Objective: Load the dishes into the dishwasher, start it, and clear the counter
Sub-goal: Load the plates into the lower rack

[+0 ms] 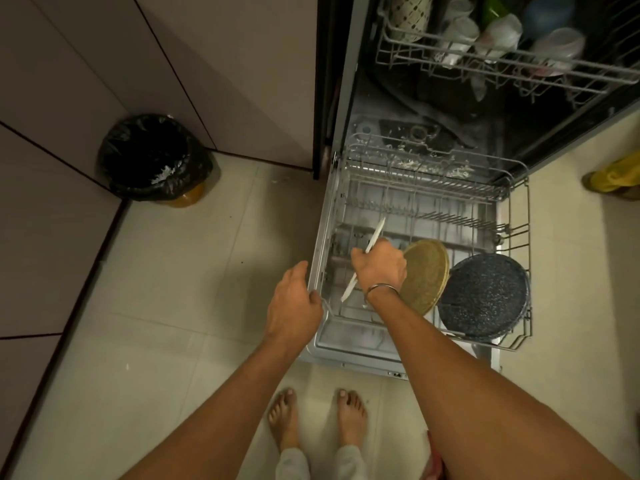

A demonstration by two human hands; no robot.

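Right hand (379,268) is clamped on the white plate (376,234), fingers wrapped over its rim about mid-edge. The plate is edge-on to me and tilted: low end toward the rack's (529,216) near left corner, high end toward the middle. It's inside the rack along the left side. Can't tell if it's seated between tines yet.

Handling, my read:
- Looks ceramic: stiff, brittle, will chip on wire if dropped in.
- Moderate weight, 1 hand is enough.
- May be slick, so pinch it across the rim, thumb on 1 face, fingers on the other. Don't hold it by the edge alone.

Pose: right arm reaches out and down, wrist bent, bangle (381,289) on it. Left arm also extended. Left hand (294,303) grips the rack's left rim close to the near left corner, thumb hooked over the wire, probably steadying the rack.

2 plates already stand at the near right corner: gold plate (424,278) just beside my right hand, dark plate (485,296) overlapping it. Top rack (485,64) holds cups.
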